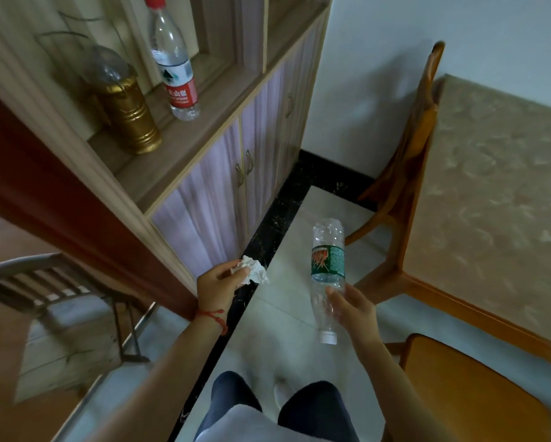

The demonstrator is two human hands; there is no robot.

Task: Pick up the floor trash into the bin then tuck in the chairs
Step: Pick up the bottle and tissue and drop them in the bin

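My left hand (218,282) pinches a crumpled white tissue (252,270) above the floor beside the cabinet. My right hand (352,306) grips an empty clear plastic bottle (326,260) with a green label near its neck, white cap pointing down towards me. One wooden chair (405,161) stands at the far end of the table, tucked against it. A second wooden chair (468,384) has its seat at the lower right, pulled out from the table. No bin is in view.
A table with a beige patterned cloth (503,193) fills the right side. A wooden cabinet (236,148) on the left holds a red-labelled water bottle (175,65) and a gold vase (130,116). A metal rack (44,282) stands lower left. Pale tiled floor (287,314) runs between.
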